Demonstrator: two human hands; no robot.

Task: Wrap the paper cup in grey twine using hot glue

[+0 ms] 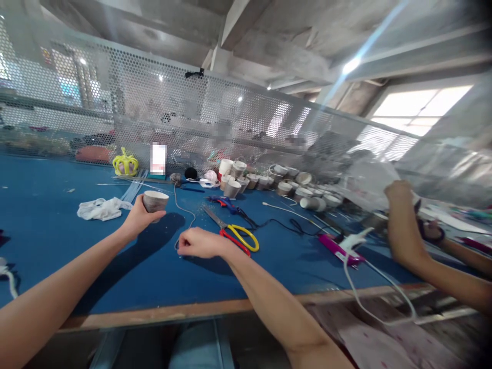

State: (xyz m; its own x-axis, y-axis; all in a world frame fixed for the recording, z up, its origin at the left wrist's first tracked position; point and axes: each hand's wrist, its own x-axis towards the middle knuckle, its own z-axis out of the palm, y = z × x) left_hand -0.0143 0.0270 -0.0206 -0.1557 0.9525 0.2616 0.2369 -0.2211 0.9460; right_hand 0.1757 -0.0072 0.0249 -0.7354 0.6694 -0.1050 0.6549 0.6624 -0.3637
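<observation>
My left hand (139,218) is closed round a small cup (156,201) with a white rim and a greyish, cord-like outer wall, held above the blue table. To its right, my right hand (198,243) is pinched shut on a thin grey cord (186,209). That cord trails back across the table to a small grey-brown ball (176,179). Scissors (239,237) with one red and one yellow handle lie just beyond my right wrist. Past them rests a blue glue gun (226,203).
Several similar cups (231,188) stand and lie along the perforated screen (184,113). White cloth (103,208) and a yellow crown-shaped piece (125,164) are on the left. A purple glue gun (338,250) lies right, near a co-worker's arm (403,236) and a translucent bag (367,183).
</observation>
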